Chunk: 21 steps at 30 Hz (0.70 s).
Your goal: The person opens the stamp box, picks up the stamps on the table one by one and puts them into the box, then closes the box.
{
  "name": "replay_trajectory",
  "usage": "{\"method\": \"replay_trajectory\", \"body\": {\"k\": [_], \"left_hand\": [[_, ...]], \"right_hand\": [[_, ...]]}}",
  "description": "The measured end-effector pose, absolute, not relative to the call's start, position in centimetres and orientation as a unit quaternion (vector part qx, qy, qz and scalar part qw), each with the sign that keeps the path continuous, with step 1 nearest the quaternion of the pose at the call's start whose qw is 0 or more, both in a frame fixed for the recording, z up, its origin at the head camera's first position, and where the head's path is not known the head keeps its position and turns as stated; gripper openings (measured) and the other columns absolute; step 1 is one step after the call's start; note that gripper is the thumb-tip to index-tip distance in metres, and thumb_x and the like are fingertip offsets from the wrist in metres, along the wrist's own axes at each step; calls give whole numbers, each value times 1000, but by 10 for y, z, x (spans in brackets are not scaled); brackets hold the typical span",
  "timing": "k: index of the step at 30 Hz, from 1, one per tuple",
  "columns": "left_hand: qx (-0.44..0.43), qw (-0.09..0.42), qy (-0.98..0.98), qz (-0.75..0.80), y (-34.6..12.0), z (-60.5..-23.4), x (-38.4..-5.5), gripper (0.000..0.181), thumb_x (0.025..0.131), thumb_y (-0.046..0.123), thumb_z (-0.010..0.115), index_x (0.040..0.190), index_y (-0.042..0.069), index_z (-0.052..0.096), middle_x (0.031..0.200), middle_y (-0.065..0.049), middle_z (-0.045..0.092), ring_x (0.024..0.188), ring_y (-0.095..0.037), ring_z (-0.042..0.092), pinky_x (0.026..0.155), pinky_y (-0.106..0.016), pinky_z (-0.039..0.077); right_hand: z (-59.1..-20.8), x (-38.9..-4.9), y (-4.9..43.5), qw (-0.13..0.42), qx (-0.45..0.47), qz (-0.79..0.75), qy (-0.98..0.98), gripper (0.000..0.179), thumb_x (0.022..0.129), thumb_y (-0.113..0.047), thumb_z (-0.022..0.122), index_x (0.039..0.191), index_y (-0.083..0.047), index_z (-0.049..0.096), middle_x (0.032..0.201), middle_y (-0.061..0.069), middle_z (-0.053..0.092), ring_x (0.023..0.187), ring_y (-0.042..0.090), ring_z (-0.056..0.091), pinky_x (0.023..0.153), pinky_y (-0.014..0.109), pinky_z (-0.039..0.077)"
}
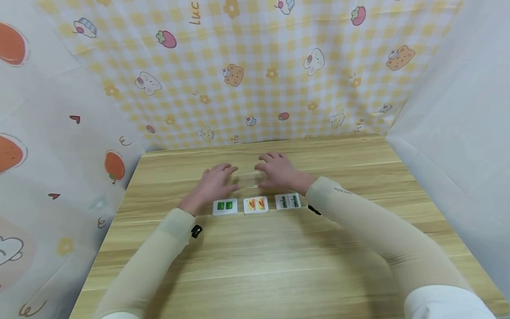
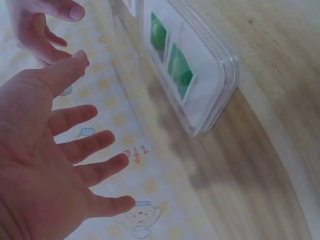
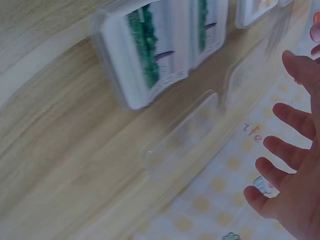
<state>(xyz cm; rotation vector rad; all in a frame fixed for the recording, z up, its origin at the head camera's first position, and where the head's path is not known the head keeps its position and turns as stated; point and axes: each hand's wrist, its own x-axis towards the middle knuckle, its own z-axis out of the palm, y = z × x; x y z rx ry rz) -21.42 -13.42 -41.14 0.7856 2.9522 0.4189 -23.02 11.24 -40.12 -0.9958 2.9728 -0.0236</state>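
Three flat clear plastic boxes with picture cards lie in a row: the left box with green pictures point(image 1: 225, 206), the middle box with orange food pictures point(image 1: 256, 204), and the right box with green-and-white pictures point(image 1: 288, 201). My left hand point(image 1: 214, 182) hovers behind the left box, fingers spread, holding nothing. Over the table behind the right box is my right hand point(image 1: 279, 171), fingers apart and lightly bent, also holding nothing. Thin transparent plastic pieces point(image 3: 182, 132) lie behind the boxes, partly hidden by the hands in the head view.
The wood-grain table point(image 1: 255, 266) extends toward the person. A yellow checked cloth point(image 1: 255, 93) with cartoon prints hangs at its back edge. White sheeting covers the left wall point(image 1: 52, 168) and the right wall point(image 1: 458, 133).
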Motion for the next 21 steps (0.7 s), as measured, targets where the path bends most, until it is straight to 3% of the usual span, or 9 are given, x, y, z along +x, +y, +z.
{"method": "replay_trajectory", "body": {"k": [2, 9, 21], "left_hand": [[251, 36, 958, 134, -132, -417, -219, 79, 76, 68, 50, 137, 20, 41, 140, -10, 35, 127, -30, 30, 93, -67, 19], [229, 61, 962, 137, -123, -432, -231, 71, 78, 55, 60, 137, 22, 40, 142, -9, 33, 129, -31, 25, 94, -68, 15], [228, 79, 964, 114, -117, -446, -236, 75, 75, 60, 60, 135, 19, 42, 141, -14, 30, 131, -38, 17, 93, -69, 14]], "right_hand": [[-407, -234, 115, 9, -308, -13, 951, 63, 75, -59, 61, 127, -26, 51, 140, 5, 34, 128, 30, 26, 98, 56, 23], [-425, -242, 123, 21, -285, -42, 957, 68, 73, -58, 64, 130, -23, 49, 142, 8, 29, 130, 32, 21, 96, 57, 24], [-447, -252, 127, 12, -284, -37, 958, 68, 74, -63, 59, 129, -25, 50, 143, 11, 26, 129, 34, 20, 93, 59, 28]]}}
